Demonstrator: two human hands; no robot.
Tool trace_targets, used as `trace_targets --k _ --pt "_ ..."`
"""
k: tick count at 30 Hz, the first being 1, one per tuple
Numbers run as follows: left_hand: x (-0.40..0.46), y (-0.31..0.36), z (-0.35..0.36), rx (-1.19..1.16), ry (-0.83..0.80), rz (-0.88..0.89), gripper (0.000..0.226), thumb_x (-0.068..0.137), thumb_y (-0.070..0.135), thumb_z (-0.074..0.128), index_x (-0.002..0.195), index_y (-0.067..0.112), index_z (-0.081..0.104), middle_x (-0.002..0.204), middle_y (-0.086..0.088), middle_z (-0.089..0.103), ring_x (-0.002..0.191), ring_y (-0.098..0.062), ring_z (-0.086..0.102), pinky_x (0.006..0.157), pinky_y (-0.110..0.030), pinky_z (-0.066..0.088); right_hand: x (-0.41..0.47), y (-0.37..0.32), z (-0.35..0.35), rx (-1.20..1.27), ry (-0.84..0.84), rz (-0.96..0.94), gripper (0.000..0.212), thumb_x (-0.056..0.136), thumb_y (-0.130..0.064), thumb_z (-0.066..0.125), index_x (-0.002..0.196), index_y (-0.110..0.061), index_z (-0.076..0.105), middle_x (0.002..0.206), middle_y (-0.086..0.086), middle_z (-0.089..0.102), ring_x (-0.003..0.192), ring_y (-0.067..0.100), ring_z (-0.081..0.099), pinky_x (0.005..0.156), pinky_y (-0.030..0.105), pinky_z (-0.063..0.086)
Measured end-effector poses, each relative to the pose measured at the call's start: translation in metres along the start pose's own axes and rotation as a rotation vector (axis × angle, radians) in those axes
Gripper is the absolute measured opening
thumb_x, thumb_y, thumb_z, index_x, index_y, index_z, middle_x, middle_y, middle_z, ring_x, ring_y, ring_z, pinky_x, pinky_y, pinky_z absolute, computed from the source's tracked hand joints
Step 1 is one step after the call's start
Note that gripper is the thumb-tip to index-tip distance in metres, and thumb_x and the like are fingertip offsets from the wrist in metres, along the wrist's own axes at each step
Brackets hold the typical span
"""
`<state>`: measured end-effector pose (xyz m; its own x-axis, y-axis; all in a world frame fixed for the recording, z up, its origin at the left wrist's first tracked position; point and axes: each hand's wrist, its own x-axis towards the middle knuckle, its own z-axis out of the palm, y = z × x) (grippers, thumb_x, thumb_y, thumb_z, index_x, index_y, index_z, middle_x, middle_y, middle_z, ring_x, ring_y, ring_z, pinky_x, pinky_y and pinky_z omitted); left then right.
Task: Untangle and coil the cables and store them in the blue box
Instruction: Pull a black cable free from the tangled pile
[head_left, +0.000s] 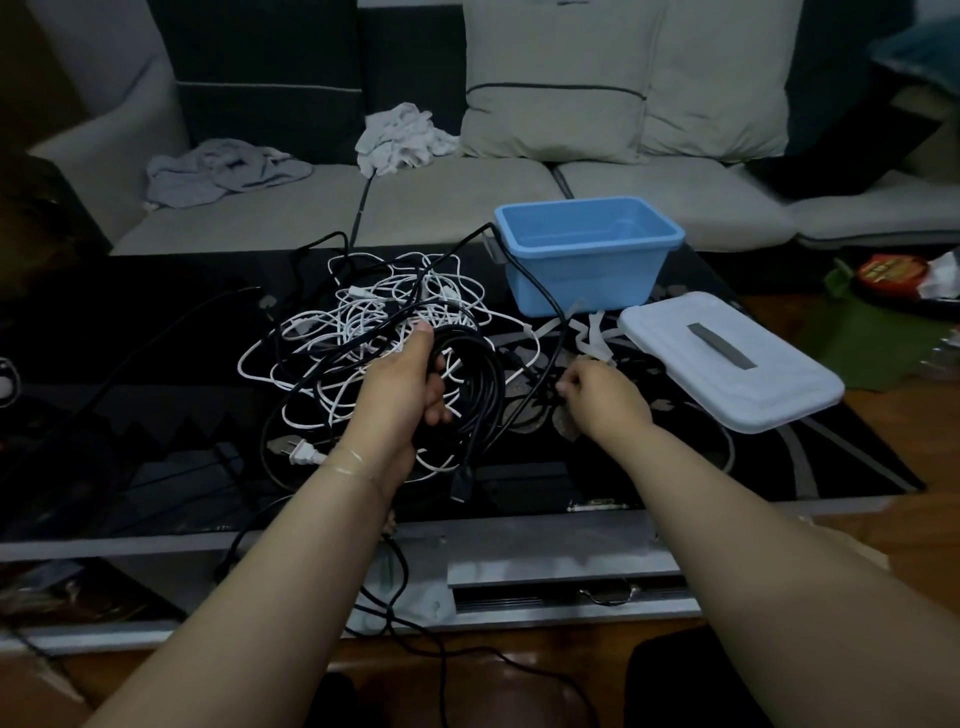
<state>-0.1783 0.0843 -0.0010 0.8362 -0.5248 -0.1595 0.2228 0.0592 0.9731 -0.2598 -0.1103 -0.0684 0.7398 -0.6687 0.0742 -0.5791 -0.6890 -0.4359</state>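
A tangle of white cables (363, 317) lies on the dark glass table (156, 395), mixed with black cables. My left hand (410, 384) grips a round coil of black cable (483, 384) over the tangle. My right hand (602, 395) pinches the same black cable's loose run, which leads up past the front of the blue box (587, 254). The box stands open and empty at the table's far right. A white plug (301, 454) lies near my left wrist.
The box's white lid (727, 358) lies flat to the right of the box, with white ties (592, 332) beside it. A sofa with cushions and crumpled cloths runs behind the table. Black cable hangs over the table's front edge (395, 587) to the floor.
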Motion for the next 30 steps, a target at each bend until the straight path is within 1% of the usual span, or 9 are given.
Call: trace_targets --k 2,4,7,10,12,19,24,27,30 --pt "0.001 -0.001 0.002 0.016 -0.005 -0.002 0.041 0.099 0.043 0.041 0.072 0.014 0.047 0.039 0.005 0.029 0.031 -0.011 0.025 0.048 -0.027 0.035 -0.003 0.000 -0.004 0.033 0.040 0.000 0.022 0.101 -0.026 0.040 0.106 -0.008 0.052 0.093 0.012 0.058 0.088 0.032 0.055 0.068 0.034 0.040" --pt "0.002 -0.002 0.003 0.032 -0.002 -0.005 0.040 0.099 0.043 0.042 0.072 0.014 0.047 0.039 0.005 0.029 0.031 -0.011 0.025 0.048 -0.026 0.035 -0.003 0.000 -0.008 0.150 0.072 0.003 0.023 0.102 -0.025 0.037 0.108 -0.007 0.049 0.088 0.008 0.053 0.083 0.027 0.051 0.067 0.033 0.036" --pt "0.003 -0.004 0.006 0.098 0.016 0.013 0.041 0.099 0.042 0.042 0.071 0.013 0.047 0.038 0.005 0.030 0.031 -0.010 0.026 0.047 -0.026 0.034 -0.002 -0.003 -0.020 0.579 0.045 0.087 0.019 0.100 -0.028 0.044 0.103 -0.011 0.052 0.091 0.002 0.054 0.083 0.019 0.053 0.073 0.032 0.045" --pt "0.003 -0.005 0.012 0.161 0.031 0.045 0.042 0.099 0.041 0.043 0.068 0.013 0.047 0.036 0.006 0.030 0.030 -0.010 0.026 0.044 -0.024 0.030 -0.012 -0.012 -0.038 1.056 -0.108 0.097 0.011 0.099 -0.020 0.048 0.091 -0.014 0.053 0.077 0.000 0.050 0.066 0.014 0.053 0.062 0.024 0.051" --pt "0.004 -0.007 0.015 0.197 0.028 0.065 0.042 0.100 0.040 0.043 0.068 0.012 0.047 0.035 0.007 0.030 0.030 -0.009 0.026 0.044 -0.024 0.030 -0.025 -0.019 -0.051 1.203 -0.164 0.042 0.012 0.100 -0.016 0.046 0.092 -0.012 0.053 0.069 0.002 0.050 0.061 0.014 0.054 0.059 0.023 0.051" --pt "-0.005 -0.014 0.030 0.293 -0.069 0.156 0.049 0.099 0.046 0.042 0.065 0.012 0.049 0.035 0.007 0.032 0.030 -0.009 0.030 0.042 -0.022 0.031 -0.057 -0.039 -0.071 1.330 -0.296 -0.069 0.009 0.094 -0.015 0.053 0.090 -0.007 0.054 0.070 0.003 0.070 0.072 0.017 0.070 0.063 0.022 0.056" --pt "-0.008 -0.021 0.034 0.529 -0.134 0.259 0.052 0.093 0.056 0.044 0.062 0.015 0.046 0.036 0.006 0.041 0.031 -0.011 0.039 0.041 -0.022 0.031 -0.063 -0.048 -0.062 1.271 -0.370 -0.074 0.011 0.093 -0.014 0.056 0.097 -0.004 0.055 0.070 0.006 0.071 0.064 0.017 0.070 0.057 0.021 0.056" --pt "-0.011 -0.021 0.035 0.497 -0.123 0.221 0.045 0.096 0.047 0.047 0.065 0.013 0.048 0.038 0.007 0.041 0.031 -0.010 0.038 0.038 -0.019 0.029 -0.062 -0.051 -0.062 1.243 -0.369 -0.112 0.007 0.093 -0.012 0.056 0.098 -0.007 0.055 0.068 0.006 0.070 0.059 0.016 0.068 0.053 0.020 0.055" --pt "-0.012 -0.017 0.035 0.431 -0.087 0.189 0.045 0.099 0.037 0.045 0.061 0.014 0.044 0.035 0.008 0.034 0.028 -0.009 0.032 0.037 -0.019 0.027 -0.062 -0.053 -0.066 1.206 -0.272 -0.213 0.028 0.088 -0.002 0.060 0.110 -0.014 0.047 0.070 0.002 0.068 0.059 0.016 0.066 0.057 0.023 0.054"
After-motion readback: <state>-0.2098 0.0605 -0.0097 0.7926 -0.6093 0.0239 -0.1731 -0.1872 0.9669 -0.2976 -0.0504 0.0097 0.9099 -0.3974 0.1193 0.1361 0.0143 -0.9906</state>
